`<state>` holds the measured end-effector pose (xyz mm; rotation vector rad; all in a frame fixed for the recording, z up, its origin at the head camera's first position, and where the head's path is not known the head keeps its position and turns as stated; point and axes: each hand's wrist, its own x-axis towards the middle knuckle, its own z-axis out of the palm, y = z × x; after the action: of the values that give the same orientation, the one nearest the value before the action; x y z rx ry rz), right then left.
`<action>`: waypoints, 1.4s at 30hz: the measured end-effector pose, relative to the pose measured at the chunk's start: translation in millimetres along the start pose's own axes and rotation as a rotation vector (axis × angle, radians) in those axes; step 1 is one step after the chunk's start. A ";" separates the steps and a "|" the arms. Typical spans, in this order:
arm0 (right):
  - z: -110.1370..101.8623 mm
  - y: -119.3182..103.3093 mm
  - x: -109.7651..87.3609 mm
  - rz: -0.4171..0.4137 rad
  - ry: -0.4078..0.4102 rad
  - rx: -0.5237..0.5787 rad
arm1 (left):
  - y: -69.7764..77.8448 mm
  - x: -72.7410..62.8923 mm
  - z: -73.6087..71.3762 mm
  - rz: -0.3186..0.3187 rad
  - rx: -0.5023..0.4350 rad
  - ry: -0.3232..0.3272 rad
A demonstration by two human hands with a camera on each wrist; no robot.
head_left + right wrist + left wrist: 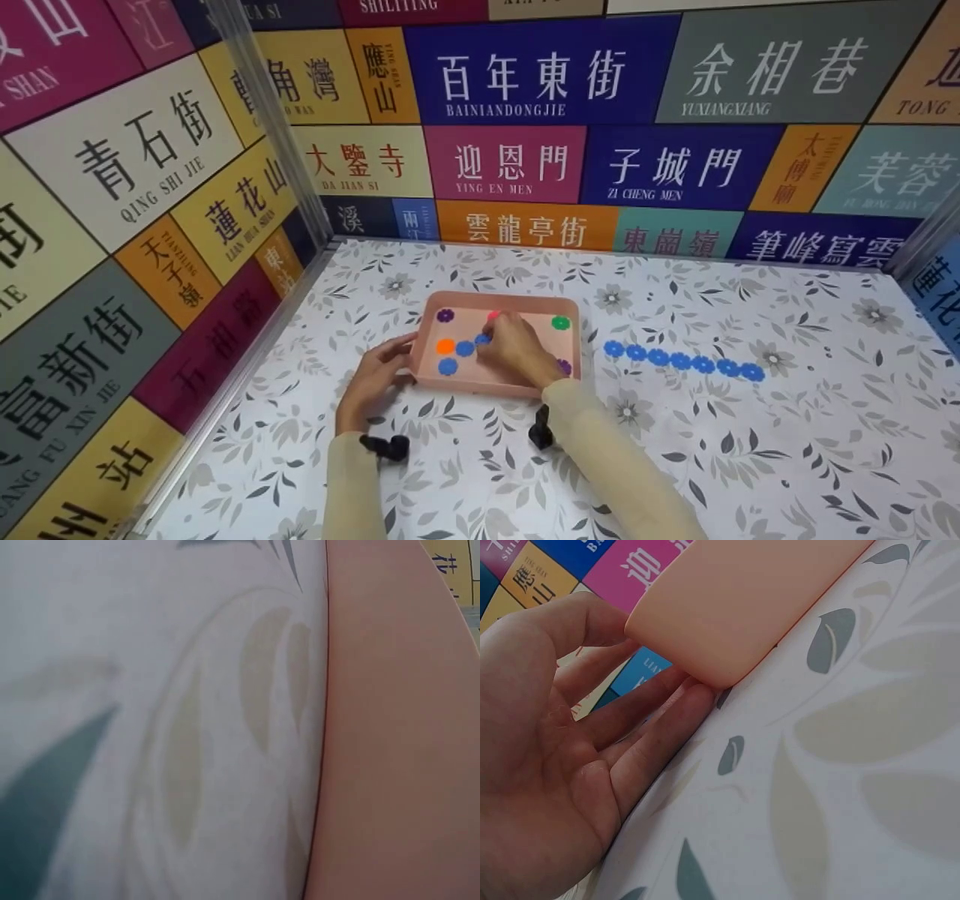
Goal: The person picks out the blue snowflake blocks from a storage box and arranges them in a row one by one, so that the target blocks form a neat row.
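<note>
A shallow pink tray point(510, 302) stands on the table with small flower-shaped plastic pieces inside. Its left wall is touched by my left hand point(375, 375), whose fingers are loosely extended. In the left wrist view, those fingers point(656, 720) meet the rim and lower corner of the tray wall point(742, 600). Over the tray's middle, my right hand point(517, 349) has curled fingers and pinches a blue flower piece point(482, 340), partly hidden by the fingertips. Beside it lie another blue piece point(465, 348), an orange piece point(445, 346) and a lower blue piece point(448, 367).
Purple point(445, 316), green point(560, 323) and partly covered pink point(493, 317) pieces lie elsewhere in the tray. A row of several blue flower pieces point(681, 361) runs right of it on the flower-patterned table point(450, 480). Sign-covered walls point(502, 165) stand behind and left.
</note>
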<state>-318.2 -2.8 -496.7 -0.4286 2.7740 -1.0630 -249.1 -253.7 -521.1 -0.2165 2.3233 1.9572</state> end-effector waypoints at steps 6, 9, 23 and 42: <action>-4.4 1.6 -0.8 -0.003 0.008 -0.036 | 1.5 1.3 1.9 -0.021 0.007 -0.014; -6.8 3.4 -1.8 -0.006 0.010 -0.050 | 2.0 2.1 2.2 -0.030 -0.004 -0.021; -33.4 18.3 -15.9 -0.023 0.059 -0.090 | 2.2 1.8 3.0 -0.050 0.048 0.008; -101.3 64.2 -62.7 -0.208 0.259 -0.160 | 1.4 0.4 0.2 -0.056 -0.010 -0.011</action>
<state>-295.6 126.3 -462.9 -0.6548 3.1149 -1.0039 -249.8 -253.4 -519.9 -0.2675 2.2756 1.9390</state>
